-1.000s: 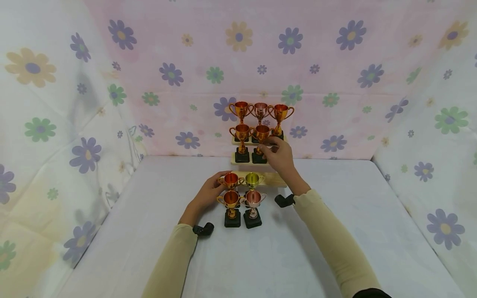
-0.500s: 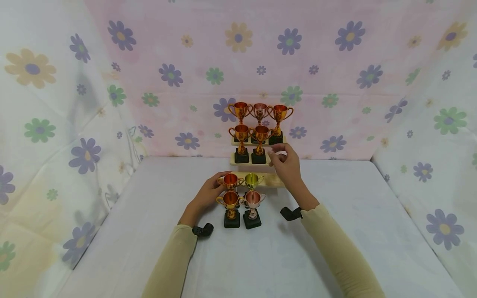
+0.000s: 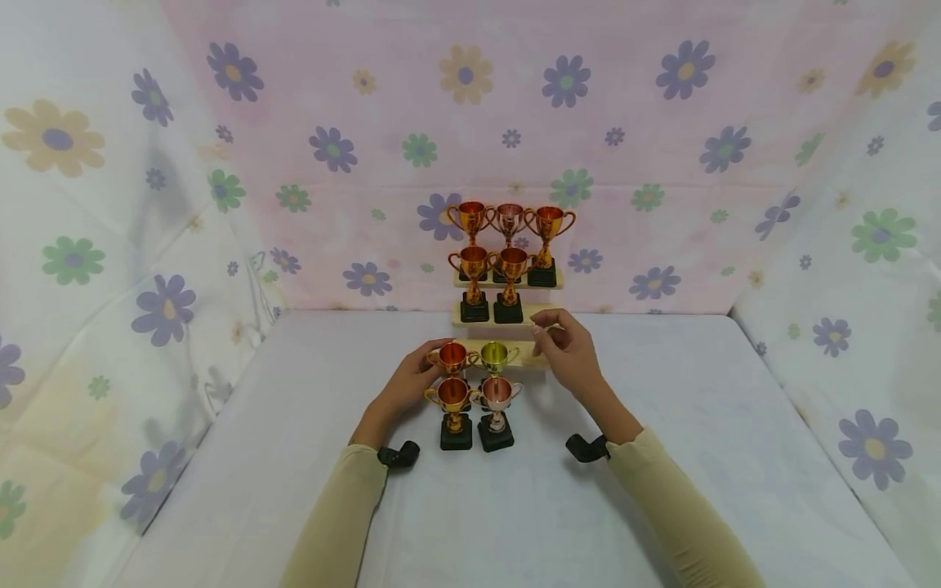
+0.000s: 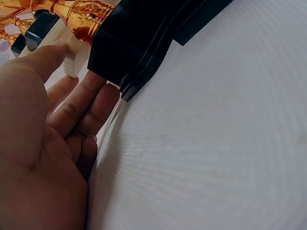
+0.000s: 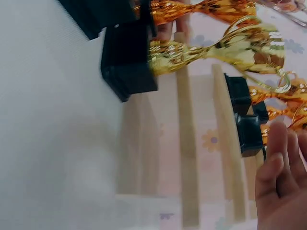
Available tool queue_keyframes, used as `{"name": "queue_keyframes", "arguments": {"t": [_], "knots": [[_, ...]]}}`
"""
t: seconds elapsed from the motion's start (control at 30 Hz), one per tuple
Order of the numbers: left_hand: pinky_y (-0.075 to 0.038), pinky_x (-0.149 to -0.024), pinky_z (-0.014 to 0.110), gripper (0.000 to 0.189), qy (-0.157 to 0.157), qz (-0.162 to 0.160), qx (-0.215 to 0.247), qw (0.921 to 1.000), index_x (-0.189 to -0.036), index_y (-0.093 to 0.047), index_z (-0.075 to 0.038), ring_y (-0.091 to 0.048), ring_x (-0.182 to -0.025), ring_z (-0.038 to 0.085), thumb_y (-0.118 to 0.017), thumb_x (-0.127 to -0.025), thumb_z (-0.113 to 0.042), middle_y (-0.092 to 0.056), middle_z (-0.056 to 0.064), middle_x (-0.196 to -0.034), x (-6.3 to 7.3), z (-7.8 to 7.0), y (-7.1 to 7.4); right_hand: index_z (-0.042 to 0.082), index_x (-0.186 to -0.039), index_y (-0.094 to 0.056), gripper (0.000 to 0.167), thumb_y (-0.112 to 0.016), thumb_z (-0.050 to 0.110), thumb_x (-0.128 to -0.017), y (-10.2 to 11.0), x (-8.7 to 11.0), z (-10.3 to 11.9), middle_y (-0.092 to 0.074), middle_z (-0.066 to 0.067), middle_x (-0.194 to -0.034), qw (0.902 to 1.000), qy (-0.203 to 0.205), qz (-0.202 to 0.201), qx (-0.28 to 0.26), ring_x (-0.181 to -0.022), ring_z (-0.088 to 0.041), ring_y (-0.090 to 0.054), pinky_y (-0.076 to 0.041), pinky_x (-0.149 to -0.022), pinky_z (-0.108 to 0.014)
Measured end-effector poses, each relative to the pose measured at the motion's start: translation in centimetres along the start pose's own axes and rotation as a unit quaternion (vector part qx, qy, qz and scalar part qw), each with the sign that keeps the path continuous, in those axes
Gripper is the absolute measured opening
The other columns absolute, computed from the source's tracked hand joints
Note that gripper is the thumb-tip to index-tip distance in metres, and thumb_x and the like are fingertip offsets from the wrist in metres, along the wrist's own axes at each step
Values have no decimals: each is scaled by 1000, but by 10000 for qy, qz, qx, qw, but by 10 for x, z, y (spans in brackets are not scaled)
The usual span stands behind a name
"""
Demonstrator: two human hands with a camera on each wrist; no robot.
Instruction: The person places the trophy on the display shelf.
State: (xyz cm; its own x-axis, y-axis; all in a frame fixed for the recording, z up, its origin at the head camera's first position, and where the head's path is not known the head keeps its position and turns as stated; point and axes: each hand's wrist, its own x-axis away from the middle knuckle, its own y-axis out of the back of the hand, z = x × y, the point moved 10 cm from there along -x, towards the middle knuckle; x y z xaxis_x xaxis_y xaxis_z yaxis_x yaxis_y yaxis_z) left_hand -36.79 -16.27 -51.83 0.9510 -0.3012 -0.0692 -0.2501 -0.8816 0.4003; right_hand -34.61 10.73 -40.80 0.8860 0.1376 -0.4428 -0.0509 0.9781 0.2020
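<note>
A three-step wooden stand (image 3: 542, 314) stands at the back of the table. Three trophies (image 3: 509, 220) are on its top step, two (image 3: 491, 266) on the middle step, and an orange trophy (image 3: 452, 358) and a yellow-green trophy (image 3: 495, 355) on the lowest. Two more trophies (image 3: 474, 398) stand on the table in front. My left hand (image 3: 407, 384) touches the left side of the orange trophy; in the left wrist view its fingers (image 4: 81, 105) lie against a black base (image 4: 139, 43). My right hand (image 3: 564, 347) hovers empty over the right end of the lowest step, fingers (image 5: 283, 182) relaxed.
The table is covered in white cloth (image 3: 515, 506). Floral cloth walls (image 3: 353, 122) close it in at the back and both sides. The right part of the middle step and the right end of the lowest step show bare wood.
My right hand has let go of the right trophy on the middle step and drawn back and down to the lowest step. The left hand has stayed put.
</note>
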Motion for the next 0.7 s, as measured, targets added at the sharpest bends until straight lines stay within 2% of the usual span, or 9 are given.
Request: {"name": "queue_keyframes", "arguments": {"t": [0.1,0.23,0.3,0.4,0.53,0.7], "knots": [[-51,-105,53,48,-20,1,-6,10000,-157,-51,-25,-71,-108,24,-59,-109,-21,-73,8,-123,0,0,1,-3,-130,-64,26,-62,0,-104,-8,5,-3,-67,-19,-120,9989,116,446,-28,-86,-29,-68,-57,-73,-30],[-50,-106,54,49,-12,6,-42,10000,-157,-50,-25,-71,-109,24,-59,-109,-21,-73,8,-122,1,1,0,0,-140,-60,41,-59,-7,-99,-23,13,-8,-65,-20,-130,9934,232,1113,174,-108,-28,-67,-55,-88,-26],[-50,-106,55,48,18,10,-18,10000,-157,-51,-25,-71,-109,24,-59,-109,-21,-73,9,-121,2,1,0,2,-145,-57,50,-59,-10,-97,-31,16,-11,-63,-18,-136,9892,235,1424,242,-116,-29,-65,-54,-95,-31],[-50,-106,55,48,61,17,19,10000,-157,-50,-26,-71,-109,25,-59,-110,-21,-73,9,-122,3,2,-1,4,-151,-52,61,-61,-12,-94,-42,21,-19,-59,-16,-144,9829,134,1814,274,-125,-32,-61,-53,-104,-44],[-50,-107,54,48,75,-3,-18,10000,-157,-50,-26,-71,-110,24,-58,-110,-21,-73,8,-123,2,2,-1,3,-156,-46,72,-65,-14,-89,-51,25,-24,-54,-14,-150,9747,46,2228,198,-129,-34,-58,-49,-108,-58],[-50,-105,53,48,52,-13,-42,10000,-157,-51,-27,-70,-109,24,-58,-110,-22,-72,7,-124,2,0,0,9,-158,-43,80,-75,-6,-86,-59,23,-22,-54,-11,-150,9653,116,2580,374,-127,-30,-59,-51,-107,-54]]}}
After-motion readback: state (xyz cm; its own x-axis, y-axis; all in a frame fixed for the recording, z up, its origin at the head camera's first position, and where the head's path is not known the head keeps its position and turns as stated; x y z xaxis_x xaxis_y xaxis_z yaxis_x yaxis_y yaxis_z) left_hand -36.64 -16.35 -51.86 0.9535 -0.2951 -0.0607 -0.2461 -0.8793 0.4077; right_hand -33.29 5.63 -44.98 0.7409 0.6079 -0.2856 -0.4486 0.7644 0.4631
